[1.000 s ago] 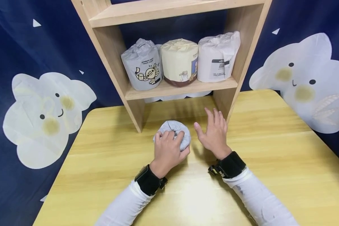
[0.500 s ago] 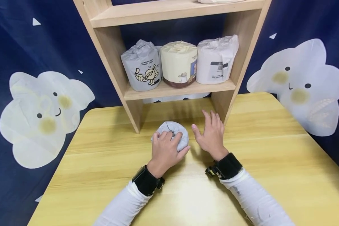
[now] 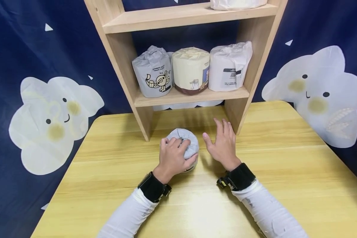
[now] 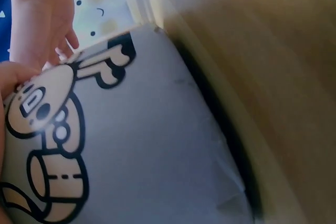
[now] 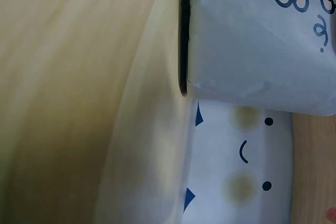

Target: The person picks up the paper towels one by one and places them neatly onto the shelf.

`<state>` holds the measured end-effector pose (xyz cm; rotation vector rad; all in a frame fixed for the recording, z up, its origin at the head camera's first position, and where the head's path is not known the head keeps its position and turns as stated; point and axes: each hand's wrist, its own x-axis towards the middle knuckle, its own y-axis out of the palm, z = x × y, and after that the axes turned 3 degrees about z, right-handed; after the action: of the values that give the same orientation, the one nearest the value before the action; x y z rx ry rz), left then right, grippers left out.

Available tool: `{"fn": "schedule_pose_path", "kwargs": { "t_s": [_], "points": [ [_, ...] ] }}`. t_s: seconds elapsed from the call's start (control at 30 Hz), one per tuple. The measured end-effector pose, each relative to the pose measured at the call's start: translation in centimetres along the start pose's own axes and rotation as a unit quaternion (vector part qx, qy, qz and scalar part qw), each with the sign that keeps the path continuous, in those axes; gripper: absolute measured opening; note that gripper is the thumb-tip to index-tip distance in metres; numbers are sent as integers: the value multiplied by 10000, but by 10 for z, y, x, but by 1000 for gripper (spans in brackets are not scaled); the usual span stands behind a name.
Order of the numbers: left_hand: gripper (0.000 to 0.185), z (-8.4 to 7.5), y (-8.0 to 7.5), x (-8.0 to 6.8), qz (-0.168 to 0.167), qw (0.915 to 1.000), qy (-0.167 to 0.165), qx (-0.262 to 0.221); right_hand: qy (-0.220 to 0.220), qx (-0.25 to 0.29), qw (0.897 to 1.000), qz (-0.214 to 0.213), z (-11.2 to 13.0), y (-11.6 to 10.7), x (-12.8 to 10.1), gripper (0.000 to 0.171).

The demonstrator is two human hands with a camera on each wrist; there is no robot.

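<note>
In the head view, a toilet paper roll (image 3: 186, 135) in grey-blue wrapping stands on the table in front of the shelf. My left hand (image 3: 174, 157) grips it from above, its fingers bent over the top and the thumb along the side. The left wrist view shows the roll's printed side (image 4: 142, 124) close up, with a cartoon figure. To the right of the roll, apart from it, my right hand (image 3: 224, 145) is held with its fingers extended and the thumb spread. The same roll (image 5: 252, 51) fills the upper right of the right wrist view.
A wooden shelf unit (image 3: 190, 23) stands at the back of the table (image 3: 285, 172). On its lower board sit a grey roll (image 3: 153, 72), a cream roll (image 3: 190, 71) and a white roll (image 3: 229, 67), side by side. Another white roll (image 3: 238, 4) is partly visible above.
The head view has tilted up slightly, bringing the upper white roll into sight. More of the held roll's side shows below my left thumb. My right hand stays almost still.
</note>
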<state>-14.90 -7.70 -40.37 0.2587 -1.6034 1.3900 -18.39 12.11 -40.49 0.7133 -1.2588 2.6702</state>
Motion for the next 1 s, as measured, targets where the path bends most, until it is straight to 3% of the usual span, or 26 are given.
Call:
{"fn": "schedule_pose_path", "kwargs": {
  "t_s": [0.23, 0.5, 1.0],
  "points": [
    [41, 0, -1, 5, -29, 9992, 171, -356, 115, -15, 9999, 74, -2, -3, -1, 69],
    [42, -2, -2, 8, -140, 9990, 264, -325, 114, 64, 9999, 9, 0, -5, 0, 69],
    [45, 11, -20, 24, -475, 9977, 213, -427, 152, 33, 9998, 143, 2, -7, 0, 68]
  ]
}}
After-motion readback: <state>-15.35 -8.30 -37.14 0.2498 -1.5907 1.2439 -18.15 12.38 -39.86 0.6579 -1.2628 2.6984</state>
